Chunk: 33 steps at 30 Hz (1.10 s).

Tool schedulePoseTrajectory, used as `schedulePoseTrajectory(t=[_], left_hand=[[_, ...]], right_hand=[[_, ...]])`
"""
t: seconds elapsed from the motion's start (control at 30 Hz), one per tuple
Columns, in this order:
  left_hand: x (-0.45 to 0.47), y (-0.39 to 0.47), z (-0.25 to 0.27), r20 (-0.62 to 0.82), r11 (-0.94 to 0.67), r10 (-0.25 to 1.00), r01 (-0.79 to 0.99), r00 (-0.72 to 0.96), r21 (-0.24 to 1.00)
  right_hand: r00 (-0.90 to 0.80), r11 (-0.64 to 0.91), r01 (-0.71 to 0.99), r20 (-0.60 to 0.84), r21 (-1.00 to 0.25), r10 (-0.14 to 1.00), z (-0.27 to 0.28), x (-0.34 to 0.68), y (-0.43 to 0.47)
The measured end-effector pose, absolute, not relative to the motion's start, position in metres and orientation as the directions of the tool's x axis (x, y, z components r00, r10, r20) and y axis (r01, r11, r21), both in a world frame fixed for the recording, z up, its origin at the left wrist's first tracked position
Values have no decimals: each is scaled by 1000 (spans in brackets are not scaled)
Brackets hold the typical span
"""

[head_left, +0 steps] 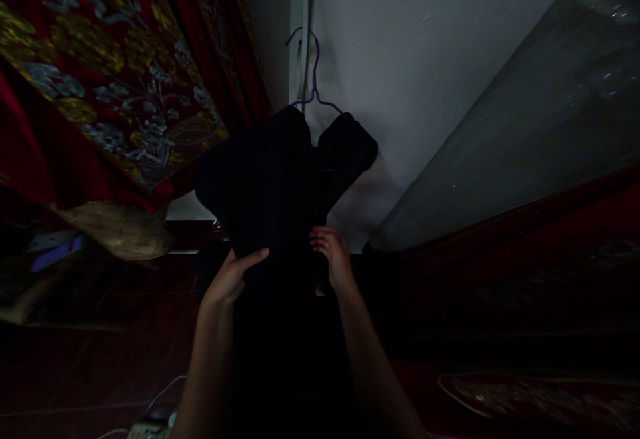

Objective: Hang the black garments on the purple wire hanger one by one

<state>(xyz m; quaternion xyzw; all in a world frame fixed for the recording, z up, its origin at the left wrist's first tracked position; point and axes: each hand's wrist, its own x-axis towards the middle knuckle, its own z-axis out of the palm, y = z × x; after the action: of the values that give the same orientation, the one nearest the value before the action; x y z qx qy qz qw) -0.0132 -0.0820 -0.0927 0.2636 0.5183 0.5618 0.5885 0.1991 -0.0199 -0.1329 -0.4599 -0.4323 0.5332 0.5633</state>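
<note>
Black garment [270,179] hangs mid-scene from a purple hanger [315,79], against a pale wall [400,59] on the far side. Your left hand [231,277] is closed on its left edge, thumb across the front, fingers mostly hidden behind. Your right hand [334,251], fingers half curled, is at the right edge; whether it grips the fabric cannot be told in the dark. Red embroidered cloth [125,59] drapes at far left; a white cord [167,385] lies near left.
</note>
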Motion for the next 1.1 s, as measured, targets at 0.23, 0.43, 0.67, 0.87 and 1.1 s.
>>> schedulePoseTrajectory(t=[0.23,0.43,0.67,0.87,1.1], left_hand=[[-3,-92,-88,-347,277,928,-373,-135,886],[-1,-91,-89,-366,285,918,-387,-153,877],[26,-72,-113,290,-209,703,201,-649,957],[60,-78,-129,473,-340,833,409,-287,847],[77,-78,-136,392,-319,882,281,-262,905]], right_hand=[[-140,-38,-129,-19,-991,990,-119,180,-26],[-24,29,-146,33,-989,999,-103,192,-37],[-96,7,-133,20,-991,995,-87,195,-47],[-326,-150,-251,-62,-956,943,-84,182,-56],[-379,-231,-382,-76,-895,922,-63,185,-38]])
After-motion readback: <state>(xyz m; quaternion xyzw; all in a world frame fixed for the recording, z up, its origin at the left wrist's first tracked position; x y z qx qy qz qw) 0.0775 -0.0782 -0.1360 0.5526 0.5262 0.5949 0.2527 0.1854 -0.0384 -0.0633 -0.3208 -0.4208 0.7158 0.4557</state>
